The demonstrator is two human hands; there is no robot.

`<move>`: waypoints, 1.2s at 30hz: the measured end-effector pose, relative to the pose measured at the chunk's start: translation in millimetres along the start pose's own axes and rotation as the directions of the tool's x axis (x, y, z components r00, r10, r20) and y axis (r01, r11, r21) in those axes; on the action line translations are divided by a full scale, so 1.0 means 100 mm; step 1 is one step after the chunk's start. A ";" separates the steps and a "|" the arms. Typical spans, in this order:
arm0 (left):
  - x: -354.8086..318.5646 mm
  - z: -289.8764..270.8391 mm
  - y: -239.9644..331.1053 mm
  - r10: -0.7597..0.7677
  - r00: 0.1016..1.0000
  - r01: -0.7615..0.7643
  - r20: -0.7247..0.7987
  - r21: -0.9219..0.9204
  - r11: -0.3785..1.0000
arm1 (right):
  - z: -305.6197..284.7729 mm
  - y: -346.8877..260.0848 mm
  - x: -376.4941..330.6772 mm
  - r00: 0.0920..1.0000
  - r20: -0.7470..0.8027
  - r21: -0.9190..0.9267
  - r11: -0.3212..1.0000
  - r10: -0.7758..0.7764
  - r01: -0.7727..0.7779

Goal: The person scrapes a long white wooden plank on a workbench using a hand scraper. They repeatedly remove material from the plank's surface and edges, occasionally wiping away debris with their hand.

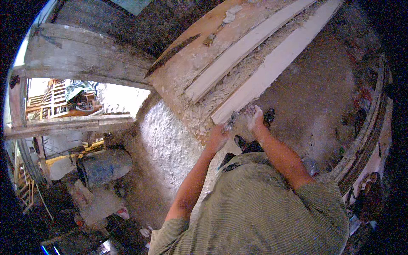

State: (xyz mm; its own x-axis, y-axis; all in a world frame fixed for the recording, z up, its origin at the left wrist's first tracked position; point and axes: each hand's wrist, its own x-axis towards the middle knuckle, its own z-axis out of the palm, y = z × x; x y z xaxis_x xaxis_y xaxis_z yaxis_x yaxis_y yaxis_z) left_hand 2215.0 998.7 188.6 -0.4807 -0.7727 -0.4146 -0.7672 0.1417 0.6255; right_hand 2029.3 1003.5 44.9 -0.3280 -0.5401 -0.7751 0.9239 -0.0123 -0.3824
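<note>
Two long pale strips, apparently coated in plaster, lie side by side on a dusty work table [174, 80]. One is the inner strip [238, 59]; the outer strip [272, 70] runs along the table's edge. Just off the near end of the outer strip, my left hand [219, 137] is closed around a small dark grey, powder-smeared object [230, 121], whose kind I cannot make out. Beside it, my right hand [255, 118] is whitened with powder, its palm partly turned up and its fingers apart, with nothing visible held in it.
A brush [209, 40] lies on the far part of the table, near some pale lumps [230, 15]. White rough material [165, 136] covers the ground at left. Beyond it rests a blue drum [105, 166]. My dark shoes [269, 115] show below my hands.
</note>
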 end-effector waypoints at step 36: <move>0.76 0.41 0.34 0.057 0.998 -0.058 -0.033 -0.031 0.998 | 0.00 -0.32 0.33 0.996 0.057 0.074 0.995 -0.076 0.071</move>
State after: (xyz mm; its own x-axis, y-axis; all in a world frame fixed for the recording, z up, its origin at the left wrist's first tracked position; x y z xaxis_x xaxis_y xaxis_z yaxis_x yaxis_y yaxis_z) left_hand 2134.6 969.7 151.4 -0.5095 -0.7834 -0.3558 -0.7243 0.1673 0.6688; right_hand 1989.0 985.9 31.1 -0.3852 -0.5846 -0.7140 0.9102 -0.1129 -0.3986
